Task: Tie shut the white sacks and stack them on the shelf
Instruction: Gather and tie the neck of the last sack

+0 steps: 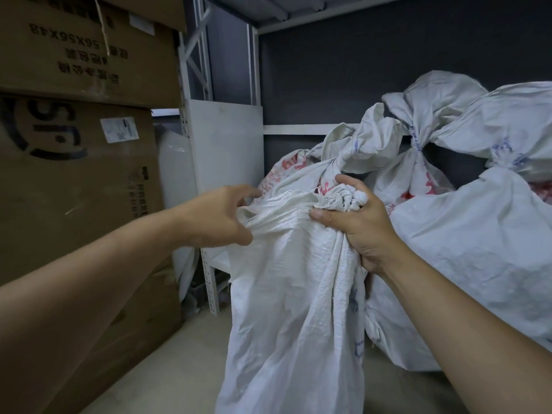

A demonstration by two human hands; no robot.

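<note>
At sack (286, 294) top, 12 o'clock: right grip (358, 225) clamped on bunched neck (343, 201); left grip (215, 219) pinches flap (268, 215) at 9. Hold neck tight, cross flap over.

Cardboard boxes (74, 174) stand stacked on the left, just beside the shelf (298, 129). One sack (286, 294) hangs before the shelf's left end, with tied sacks (478, 249) piled behind it and to its right.

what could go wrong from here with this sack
The sack mouth is only bunched in the right hand; a slip could let it fall open.
The left hand pinches just one fold, which may pull free.
The tied sacks are piled high; adding one might topple them.
</note>
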